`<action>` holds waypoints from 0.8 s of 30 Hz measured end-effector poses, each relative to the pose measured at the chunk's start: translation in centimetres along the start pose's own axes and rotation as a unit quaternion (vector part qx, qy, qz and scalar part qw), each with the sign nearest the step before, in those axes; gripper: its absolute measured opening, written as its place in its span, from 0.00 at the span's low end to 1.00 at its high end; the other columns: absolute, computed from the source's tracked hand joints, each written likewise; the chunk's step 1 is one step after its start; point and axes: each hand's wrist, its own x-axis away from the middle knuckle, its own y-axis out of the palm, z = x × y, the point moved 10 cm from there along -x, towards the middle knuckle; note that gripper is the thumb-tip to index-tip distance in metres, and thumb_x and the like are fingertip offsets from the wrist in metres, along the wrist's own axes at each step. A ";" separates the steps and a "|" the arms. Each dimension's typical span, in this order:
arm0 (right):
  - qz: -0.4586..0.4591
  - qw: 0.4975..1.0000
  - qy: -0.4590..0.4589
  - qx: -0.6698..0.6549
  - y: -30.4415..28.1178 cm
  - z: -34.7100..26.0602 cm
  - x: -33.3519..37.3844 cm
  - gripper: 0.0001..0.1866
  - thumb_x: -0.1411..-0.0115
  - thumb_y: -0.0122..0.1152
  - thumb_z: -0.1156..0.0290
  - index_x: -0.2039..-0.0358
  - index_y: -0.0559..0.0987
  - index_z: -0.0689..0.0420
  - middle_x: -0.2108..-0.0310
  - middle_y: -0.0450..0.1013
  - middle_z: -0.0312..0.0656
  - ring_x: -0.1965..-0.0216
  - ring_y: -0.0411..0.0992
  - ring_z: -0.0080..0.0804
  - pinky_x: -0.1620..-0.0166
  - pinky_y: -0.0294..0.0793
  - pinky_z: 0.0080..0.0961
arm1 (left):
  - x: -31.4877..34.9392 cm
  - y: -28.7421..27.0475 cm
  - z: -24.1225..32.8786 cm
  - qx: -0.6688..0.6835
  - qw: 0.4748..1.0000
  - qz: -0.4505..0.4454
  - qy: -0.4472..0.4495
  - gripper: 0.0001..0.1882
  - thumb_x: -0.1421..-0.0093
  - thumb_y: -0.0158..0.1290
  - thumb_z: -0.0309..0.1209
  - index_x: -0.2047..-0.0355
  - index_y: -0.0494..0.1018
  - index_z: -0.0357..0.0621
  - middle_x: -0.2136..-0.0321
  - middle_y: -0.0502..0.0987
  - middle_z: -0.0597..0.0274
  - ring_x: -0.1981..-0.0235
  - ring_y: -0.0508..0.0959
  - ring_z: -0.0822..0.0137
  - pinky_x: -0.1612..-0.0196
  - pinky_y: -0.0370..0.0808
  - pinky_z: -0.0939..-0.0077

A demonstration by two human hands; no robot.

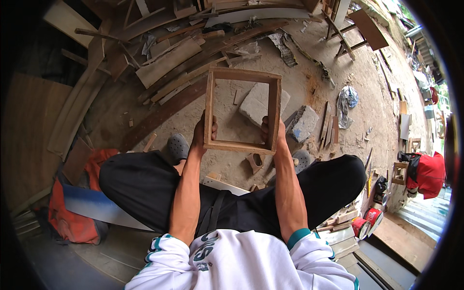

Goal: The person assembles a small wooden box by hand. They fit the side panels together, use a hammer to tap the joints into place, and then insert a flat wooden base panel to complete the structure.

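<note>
A rectangular wooden frame point(244, 75), open through the middle, is held up in front of me between both hands. My left hand point(200, 133) grips its left side near the lower corner, fingertips curling round to the inside. On the opposite side my right hand point(275, 130) is closed in the same way, its fingers showing inside the opening. Through and beyond the frame a grey concrete block point(253, 104) lies on the ground, partly hidden by the frame's right side.
A second block point(303, 123) sits to the right of the first. Wooden boards point(169, 63) pile up at the far left. Thin wood strips point(328, 125) and a crumpled cloth point(346, 104) lie rightward. Red cans point(367, 222), a red bag point(427, 175) and a stool point(357, 34) stand right.
</note>
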 end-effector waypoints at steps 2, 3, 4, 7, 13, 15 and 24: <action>0.010 1.000 -0.008 0.001 -0.5 0.0 -0.2 0.35 0.42 0.38 0.25 0.85 0.63 0.44 0.92 0.52 0.28 0.93 0.48 0.24 0.88 0.46 0.24 | -0.3 0.1 -0.5 0.007 1.000 -0.018 -0.010 0.23 0.30 0.37 0.52 0.62 0.71 0.46 0.82 0.71 0.70 0.86 0.73 0.75 0.82 0.72 0.84; 0.015 1.000 -0.013 0.002 -0.8 -0.2 -0.2 0.35 0.43 0.38 0.24 0.85 0.63 0.44 0.92 0.51 0.28 0.93 0.48 0.23 0.88 0.46 0.23 | -0.6 0.2 -0.8 0.011 0.999 -0.029 -0.015 0.24 0.30 0.36 0.52 0.61 0.71 0.46 0.83 0.70 0.70 0.86 0.73 0.75 0.82 0.72 0.84; -0.003 1.000 -0.006 -0.009 -0.8 0.0 -0.2 0.32 0.40 0.38 0.29 0.83 0.65 0.45 0.91 0.53 0.28 0.93 0.49 0.24 0.88 0.48 0.23 | -0.7 0.1 -0.9 0.008 0.999 -0.035 -0.012 0.24 0.30 0.36 0.53 0.61 0.71 0.46 0.83 0.71 0.70 0.85 0.73 0.75 0.82 0.73 0.84; -0.032 0.999 0.010 -0.016 -0.8 0.5 0.3 0.32 0.38 0.38 0.30 0.80 0.67 0.47 0.90 0.55 0.29 0.92 0.51 0.23 0.88 0.50 0.23 | -0.7 -0.3 -1.3 0.010 0.999 -0.043 -0.016 0.25 0.30 0.35 0.53 0.61 0.71 0.46 0.83 0.71 0.69 0.85 0.74 0.74 0.82 0.73 0.83; 0.032 0.999 -0.013 0.040 -2.1 -0.2 0.4 0.36 0.43 0.39 0.25 0.82 0.67 0.47 0.89 0.57 0.30 0.91 0.55 0.23 0.88 0.53 0.23 | -0.2 -0.4 -2.8 0.034 0.998 0.008 -0.043 0.24 0.31 0.39 0.53 0.63 0.71 0.46 0.83 0.72 0.69 0.87 0.73 0.74 0.83 0.73 0.83; 0.029 0.995 -0.032 0.093 -2.6 -0.7 0.2 0.39 0.41 0.40 0.27 0.74 0.76 0.55 0.81 0.69 0.36 0.86 0.65 0.28 0.84 0.61 0.24 | -0.2 -1.1 -4.2 0.072 0.994 0.041 -0.077 0.22 0.33 0.42 0.54 0.63 0.71 0.47 0.81 0.72 0.68 0.88 0.72 0.75 0.85 0.73 0.83; -0.018 0.990 -0.013 0.140 -2.0 2.4 -0.7 0.41 0.34 0.37 0.36 0.42 0.71 0.63 0.43 0.68 0.49 0.43 0.64 0.38 0.39 0.57 0.32 | 0.8 -5.8 -4.9 -0.027 0.951 0.291 -0.099 0.24 0.39 0.45 0.58 0.71 0.70 0.51 0.85 0.67 0.71 0.85 0.72 0.73 0.80 0.73 0.75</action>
